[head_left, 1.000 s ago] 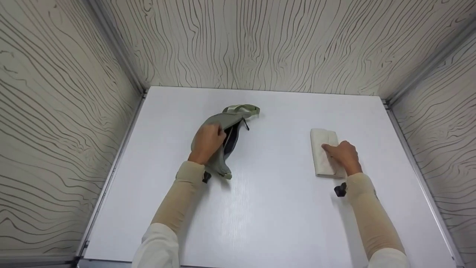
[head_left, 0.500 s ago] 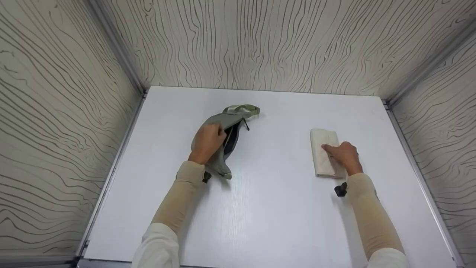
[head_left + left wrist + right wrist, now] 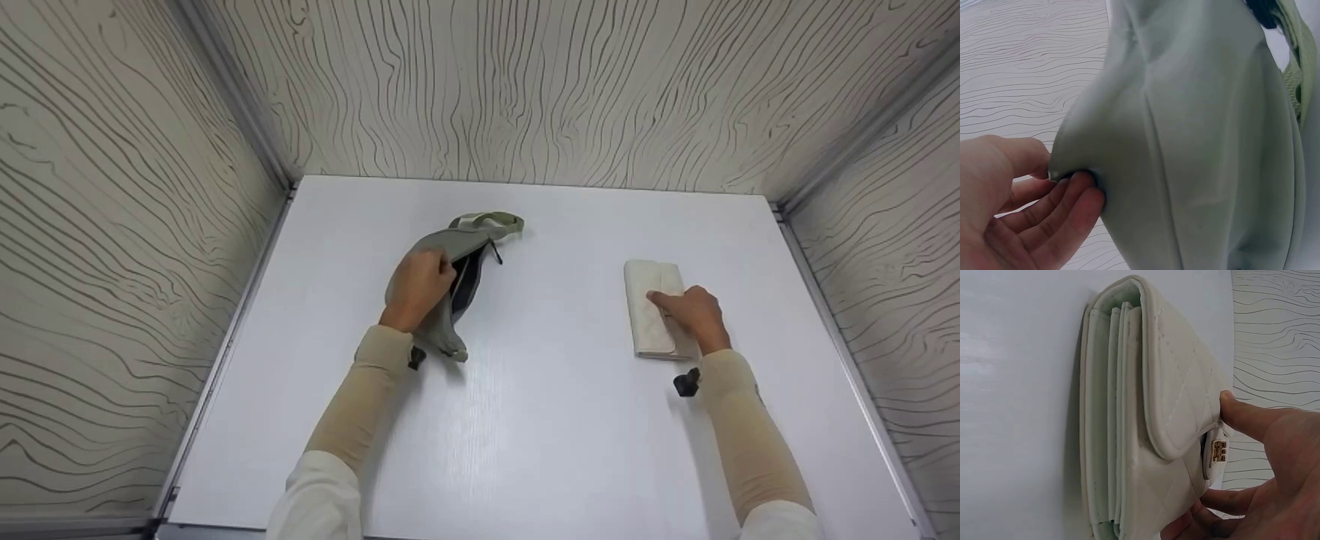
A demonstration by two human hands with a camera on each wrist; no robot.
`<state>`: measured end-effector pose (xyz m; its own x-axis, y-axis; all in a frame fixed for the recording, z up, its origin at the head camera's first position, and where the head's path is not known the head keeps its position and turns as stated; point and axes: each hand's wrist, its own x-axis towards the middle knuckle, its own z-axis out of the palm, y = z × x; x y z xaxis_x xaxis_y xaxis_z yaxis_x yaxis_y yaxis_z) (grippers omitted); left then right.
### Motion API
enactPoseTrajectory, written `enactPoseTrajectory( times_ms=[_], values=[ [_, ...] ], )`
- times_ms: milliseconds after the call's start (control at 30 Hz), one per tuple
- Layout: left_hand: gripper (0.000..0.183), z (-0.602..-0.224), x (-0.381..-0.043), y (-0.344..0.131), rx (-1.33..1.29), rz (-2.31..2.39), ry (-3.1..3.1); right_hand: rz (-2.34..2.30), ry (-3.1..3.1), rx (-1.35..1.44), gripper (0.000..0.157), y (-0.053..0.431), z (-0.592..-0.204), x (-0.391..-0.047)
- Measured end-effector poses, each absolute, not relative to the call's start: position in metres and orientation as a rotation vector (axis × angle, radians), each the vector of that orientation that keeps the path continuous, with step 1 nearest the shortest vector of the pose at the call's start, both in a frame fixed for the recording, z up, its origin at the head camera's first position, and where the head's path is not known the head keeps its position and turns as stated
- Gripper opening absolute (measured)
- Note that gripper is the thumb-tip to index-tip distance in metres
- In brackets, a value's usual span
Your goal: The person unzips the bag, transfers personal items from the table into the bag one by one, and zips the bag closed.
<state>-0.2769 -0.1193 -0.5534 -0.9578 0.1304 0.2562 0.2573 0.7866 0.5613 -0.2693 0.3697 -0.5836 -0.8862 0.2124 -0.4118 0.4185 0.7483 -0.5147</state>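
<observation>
A grey-green waist bag (image 3: 450, 244) with a zip and a green strap (image 3: 504, 219) lies left of the middle of the table, its dark-lined mouth gaping toward the right. My left hand (image 3: 420, 283) pinches the rim of that mouth; in the left wrist view the thumb and fingers (image 3: 1075, 216) grip the fabric edge. To the right, a cream quilted wallet (image 3: 651, 311) with a folded flap lies on the table. My right hand (image 3: 691, 311) holds its right edge, thumb on the flap and fingers curled under, beside a small gold-coloured clasp (image 3: 1219, 451).
The white table (image 3: 525, 420) runs between wood-grain patterned walls (image 3: 517, 90) at the back and both sides. Grey metal rails (image 3: 217, 97) line the corners. A stretch of table separates the waist bag from the wallet.
</observation>
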Motion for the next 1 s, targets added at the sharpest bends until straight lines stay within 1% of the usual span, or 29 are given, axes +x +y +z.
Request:
enactPoseTrajectory(
  times_ms=[133, 200, 467, 567, 767, 1000],
  values=[
    [0.027, -0.5543, -0.2765, -0.1195, -0.297, -0.911, -2.768, -0.906, 2.619, 0.482, 0.095, 0.3681, -0.5814, -0.2677],
    [0.026, -0.5550, -0.2764, -0.1196, -0.290, -0.909, -2.770, -0.910, 2.621, 0.471, 0.098, 0.3676, -0.5809, -0.2673],
    [0.024, -0.5547, -0.2764, -0.1199, -0.285, -0.914, -2.778, -0.906, 2.626, 0.480, 0.095, 0.3667, -0.5818, -0.2674],
    [0.024, -0.5542, -0.2762, -0.1198, -0.284, -0.922, -2.780, -0.925, 2.606, 0.495, 0.098, 0.3664, -0.5822, -0.2668],
    [0.024, -0.5549, -0.2761, -0.1198, -0.275, -0.935, -2.781, -0.994, 2.544, 0.525, 0.110, 0.3658, -0.5811, -0.2664],
    [0.024, -0.5547, -0.2767, -0.1206, -0.280, -0.930, -2.786, -1.047, 2.523, 0.524, 0.113, 0.3651, -0.5815, -0.2678]
  ],
)
